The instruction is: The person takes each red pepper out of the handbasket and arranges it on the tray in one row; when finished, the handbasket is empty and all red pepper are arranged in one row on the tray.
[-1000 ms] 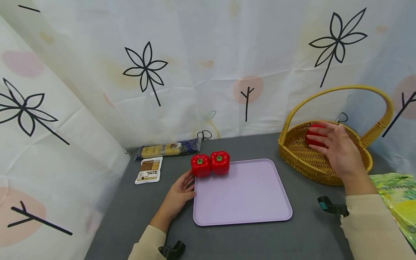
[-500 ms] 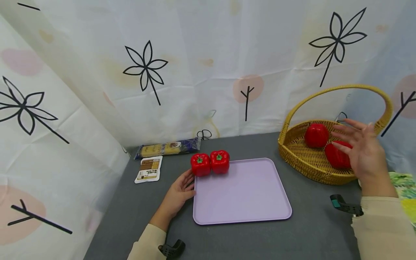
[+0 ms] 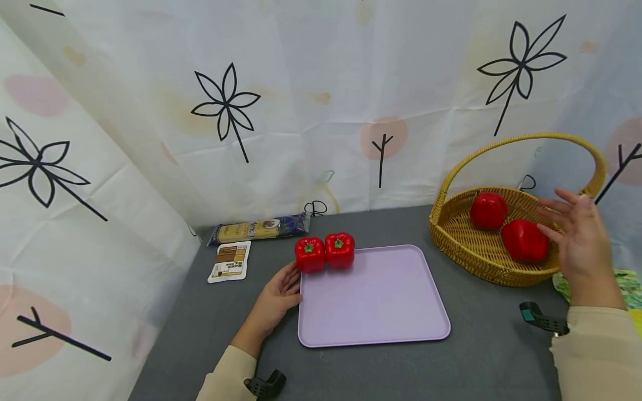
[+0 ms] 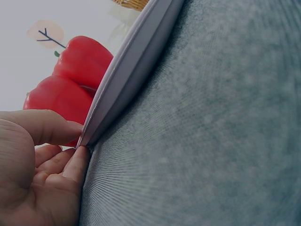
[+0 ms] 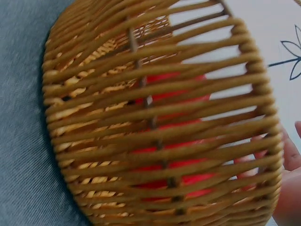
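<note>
My left hand (image 3: 277, 295) is at the left rim of a lilac tray (image 3: 376, 301); in the left wrist view its thumb and fingers (image 4: 77, 162) pinch the tray's edge. Two red bell peppers (image 3: 310, 255) with green stems sit side by side at the tray's far left corner. Over the right end of a wicker basket (image 3: 463, 250) my right hand (image 3: 584, 239) is held with fingers spread, holding nothing. Inside the basket lie two more red bell peppers (image 3: 525, 240), seen through the weave in the right wrist view. The basket's wall partly hides the right hand there.
A pack of pasta (image 3: 258, 229) and a white-and-brown pouch (image 3: 229, 262) lie at the back left of the grey table (image 3: 200, 334). The basket's tall handle (image 3: 526, 136) arches over it. A green-and-yellow packet (image 3: 629, 287) lies partly behind the right arm. A patterned curtain stands behind.
My right hand has moved rightward from over the basket's middle to its right end, and the nearer bell pepper in it has come into view. The left hand and tray have stayed put.
</note>
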A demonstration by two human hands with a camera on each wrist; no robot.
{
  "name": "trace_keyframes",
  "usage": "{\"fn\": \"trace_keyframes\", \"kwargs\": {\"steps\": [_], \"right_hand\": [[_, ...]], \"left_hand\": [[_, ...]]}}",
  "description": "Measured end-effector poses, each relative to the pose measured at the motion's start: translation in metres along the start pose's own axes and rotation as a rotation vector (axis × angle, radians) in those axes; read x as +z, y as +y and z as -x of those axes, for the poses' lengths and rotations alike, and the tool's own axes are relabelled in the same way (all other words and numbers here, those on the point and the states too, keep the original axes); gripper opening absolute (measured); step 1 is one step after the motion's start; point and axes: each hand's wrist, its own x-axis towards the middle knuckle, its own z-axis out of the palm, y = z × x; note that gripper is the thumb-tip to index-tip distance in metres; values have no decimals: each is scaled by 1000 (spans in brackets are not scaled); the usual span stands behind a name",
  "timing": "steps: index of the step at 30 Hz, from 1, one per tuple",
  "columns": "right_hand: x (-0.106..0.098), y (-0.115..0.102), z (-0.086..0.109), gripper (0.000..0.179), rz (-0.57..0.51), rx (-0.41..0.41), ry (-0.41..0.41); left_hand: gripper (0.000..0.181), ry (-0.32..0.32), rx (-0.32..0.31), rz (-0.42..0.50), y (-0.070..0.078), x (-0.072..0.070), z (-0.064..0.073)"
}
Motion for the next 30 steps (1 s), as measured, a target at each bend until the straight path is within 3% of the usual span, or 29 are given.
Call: {"fn": "trace_keyframes", "kwargs": {"steps": [11,13,16,20,25,30], "right_hand": [[-10,9,-6,24,146,91,29],[-11,8,-7,33,246,119,10],[-12,7,-9,61,464,185,-43],[-11,4,-15,91,653,262,-177],[-9,8,-26,104,796,307,-359],[-7,17,-30,107,1049,242,-415]], "left_hand": [[84,-4,-1,-6,0,-1,0],[84,-6,5,-9,0,-1,0],[84,-3,1,-6,-1,-1,-1],[84,3,3,6,-1,0,-1],[84,6,5,7,-1,-1,0],[84,-12,12,-9,-2,-2,0]]}}
